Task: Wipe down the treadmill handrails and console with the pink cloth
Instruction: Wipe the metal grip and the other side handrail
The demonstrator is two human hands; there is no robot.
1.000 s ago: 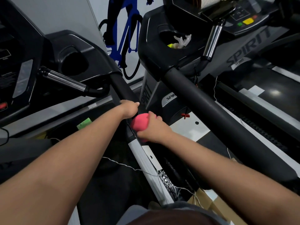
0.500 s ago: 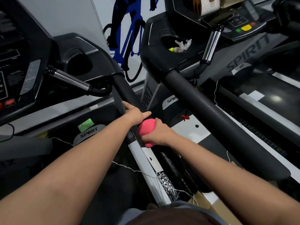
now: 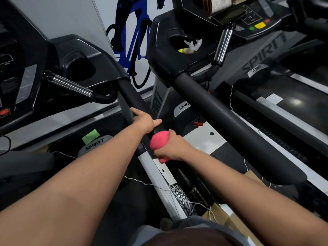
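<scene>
Gripping the bunched pink cloth (image 3: pixel 158 141) in curled fingers, the right hand (image 3: pixel 171 148) holds it against the lower stretch of the slim black handrail (image 3: pixel 132 94). One wad of cloth bulges out above the thumb and a small tuft pokes out below the fist. Just above and to the left of the cloth, the left hand (image 3: pixel 145 120) clasps the same handrail, its fingers wrapped over the far side and its thumb lying straight, pointing toward the right hand. The two hands are close but not touching. Beyond the left hand a chrome grip (image 3: pixel 69 84) juts from the nearer treadmill. To the right of the right hand runs the thicker handrail of the neighbouring treadmill (image 3: pixel 221 118), leading up to its console (image 3: pixel 255 27).
</scene>
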